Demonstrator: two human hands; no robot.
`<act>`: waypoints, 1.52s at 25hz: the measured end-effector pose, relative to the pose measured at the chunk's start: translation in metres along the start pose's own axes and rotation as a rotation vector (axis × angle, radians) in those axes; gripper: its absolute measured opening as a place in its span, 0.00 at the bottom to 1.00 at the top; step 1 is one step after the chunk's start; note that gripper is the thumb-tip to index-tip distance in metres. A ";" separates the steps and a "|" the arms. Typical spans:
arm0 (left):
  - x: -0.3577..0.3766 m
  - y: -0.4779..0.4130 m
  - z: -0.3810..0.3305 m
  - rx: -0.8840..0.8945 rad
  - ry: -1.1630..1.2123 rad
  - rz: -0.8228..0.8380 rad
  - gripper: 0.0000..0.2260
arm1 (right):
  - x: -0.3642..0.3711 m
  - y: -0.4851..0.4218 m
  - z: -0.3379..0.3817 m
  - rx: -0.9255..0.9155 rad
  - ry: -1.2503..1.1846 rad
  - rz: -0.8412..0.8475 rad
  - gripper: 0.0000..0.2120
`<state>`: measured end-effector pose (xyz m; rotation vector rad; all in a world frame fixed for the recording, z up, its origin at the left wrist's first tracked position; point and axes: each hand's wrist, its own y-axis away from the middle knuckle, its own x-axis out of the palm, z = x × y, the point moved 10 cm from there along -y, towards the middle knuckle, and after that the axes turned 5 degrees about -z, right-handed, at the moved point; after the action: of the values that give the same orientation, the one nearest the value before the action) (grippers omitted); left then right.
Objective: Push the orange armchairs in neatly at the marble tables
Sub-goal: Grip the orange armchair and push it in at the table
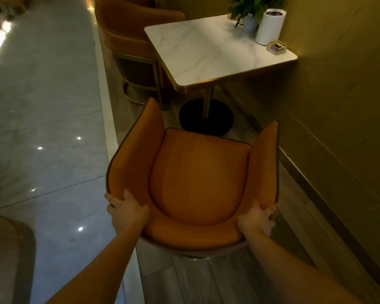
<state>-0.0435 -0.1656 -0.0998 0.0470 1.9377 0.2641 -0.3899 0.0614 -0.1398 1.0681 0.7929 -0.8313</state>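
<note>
An orange armchair [198,178] with a curved back stands right below me, its open front facing the marble table [208,53]. My left hand [126,210] grips the left side of the chair's back rim. My right hand [258,218] grips the right side of the rim. The seat's front edge sits short of the table's edge, near the table's black round base [206,119]. A second orange armchair [127,29] stands at the table's far left side, partly under the tabletop.
A potted plant [249,9], a white cylinder [270,26] and a small clear ashtray [276,48] sit at the table's far right corner. A wall [338,95] runs along the right. A glossy tiled floor [42,106] lies to the left. A round grey object [9,249] sits bottom left.
</note>
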 end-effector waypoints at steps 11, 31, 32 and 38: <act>0.043 0.045 -0.042 -0.093 0.196 -0.018 0.29 | -0.053 -0.073 -0.019 -0.103 0.043 -0.017 0.31; 0.059 0.110 -0.142 0.629 -0.321 0.121 0.36 | -0.085 -0.081 -0.034 -0.154 0.039 -0.077 0.25; 0.060 0.111 -0.146 0.664 -0.318 0.108 0.34 | -0.087 -0.082 -0.036 -0.121 0.018 -0.087 0.24; 0.063 0.108 -0.158 0.749 -0.153 0.057 0.27 | -0.090 -0.088 -0.037 -0.083 -0.007 -0.141 0.24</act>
<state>-0.2228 -0.0759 -0.0796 0.5955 1.7867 -0.4278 -0.5141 0.0903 -0.1083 0.9433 0.8971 -0.9122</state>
